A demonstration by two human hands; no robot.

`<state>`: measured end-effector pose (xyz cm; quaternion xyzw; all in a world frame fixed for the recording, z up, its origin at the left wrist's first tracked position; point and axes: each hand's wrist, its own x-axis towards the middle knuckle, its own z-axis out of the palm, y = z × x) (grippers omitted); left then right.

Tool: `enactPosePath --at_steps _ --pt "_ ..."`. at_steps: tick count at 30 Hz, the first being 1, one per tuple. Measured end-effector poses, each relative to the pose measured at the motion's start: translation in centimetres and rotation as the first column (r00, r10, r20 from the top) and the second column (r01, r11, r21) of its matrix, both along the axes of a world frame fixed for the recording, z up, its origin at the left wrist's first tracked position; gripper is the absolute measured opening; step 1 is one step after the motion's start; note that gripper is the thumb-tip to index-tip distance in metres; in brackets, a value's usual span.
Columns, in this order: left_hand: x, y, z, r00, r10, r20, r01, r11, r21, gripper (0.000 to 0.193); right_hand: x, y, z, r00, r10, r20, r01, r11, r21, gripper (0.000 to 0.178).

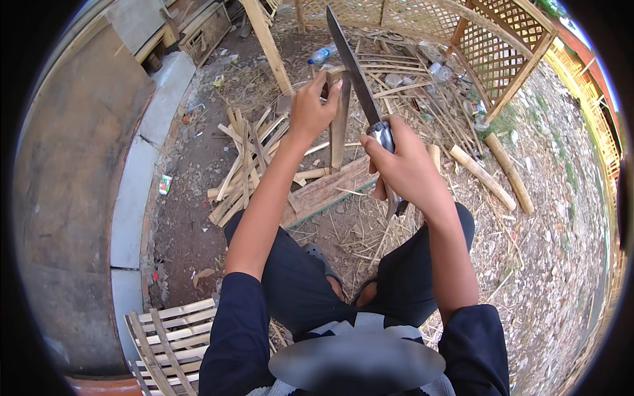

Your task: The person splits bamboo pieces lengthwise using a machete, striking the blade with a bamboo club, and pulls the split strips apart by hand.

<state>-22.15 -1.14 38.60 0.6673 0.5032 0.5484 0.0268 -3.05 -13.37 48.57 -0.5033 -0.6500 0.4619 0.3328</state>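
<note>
One machete (354, 66) stands blade-up above my right hand (408, 155), its dark, straight-sided steel slanting past my left fingertips. My right fingers are curled closed around its handle, which has a shiny, rounded metal part by the blade. My left hand (312, 109) bends around the upper end of one split stick (339, 129), thumb and fingers on it, a narrow gap between them. The stick hangs nearly upright below those fingers, flat-faced and brownish, its lower end by the far edge of one rough, flat plank (330, 191). Left of my left wrist lies a crisscross pile of pale slats (243, 155), too tangled for me to count. Right of my right fingers lie two round poles, one paler (483, 177), one browner (510, 173). Beyond my left fingertips is one clear-blue plastic bottle (321, 55); farther off to the right, a wooden lattice (492, 59).
</note>
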Motion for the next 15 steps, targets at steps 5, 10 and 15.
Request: enactPosePath --at_steps 5,10,15 --pt "-0.3 -0.3 1.2 0.998 0.008 -0.06 -0.01 0.999 -0.031 0.055 0.0 -0.6 0.2 0.998 -0.022 0.058 0.022 1.0 0.017 0.032" --pt "1.4 0.1 1.5 0.996 0.064 -0.064 -0.064 0.998 0.005 0.043 0.3 0.1 -1.5 0.992 -0.078 0.095 0.054 0.97 0.237 0.036" --pt "2.6 0.2 1.8 0.998 0.034 -0.043 -0.033 0.999 0.038 0.035 0.4 0.2 -2.1 0.992 -0.12 0.043 0.102 0.952 0.288 0.033"
